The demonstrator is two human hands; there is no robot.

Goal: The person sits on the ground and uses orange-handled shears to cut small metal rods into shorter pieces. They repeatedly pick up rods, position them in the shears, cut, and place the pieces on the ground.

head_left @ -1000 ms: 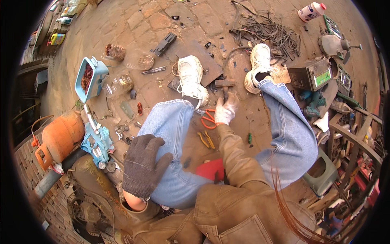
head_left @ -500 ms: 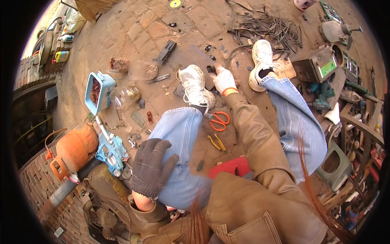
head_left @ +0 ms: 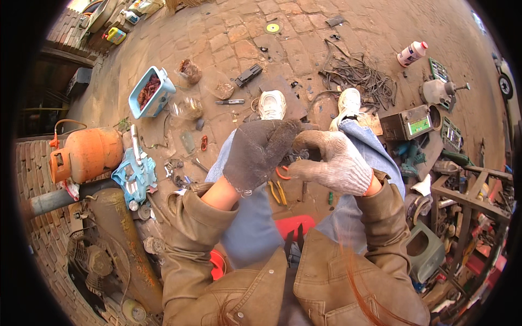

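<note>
My left hand (head_left: 255,155), in a dark knit glove, and my right hand (head_left: 337,163), in a whitish glove, meet above the ground between my knees. Their fingers are closed around a small dark piece (head_left: 298,155), mostly covered by the gloves; its kind cannot be made out. Just below the hands lie red-handled scissors (head_left: 283,173), partly hidden, and yellow-handled pliers (head_left: 278,193). A small green-handled tool (head_left: 330,198) rests near my right leg. Nearer my body lies a flat red object (head_left: 293,224).
At left are a blue basin (head_left: 163,96) of reddish scraps, clear plastic bottles (head_left: 187,108) and an orange gas cylinder (head_left: 93,155). Tangled cables (head_left: 361,79) lie ahead. A battery (head_left: 409,123), a teal power drill (head_left: 413,157) and a metal frame (head_left: 466,198) stand at right.
My right hand has come up from the ground by my shoes toward my body. The left has left my knee to meet it, its fingers now closed. My view has shifted.
</note>
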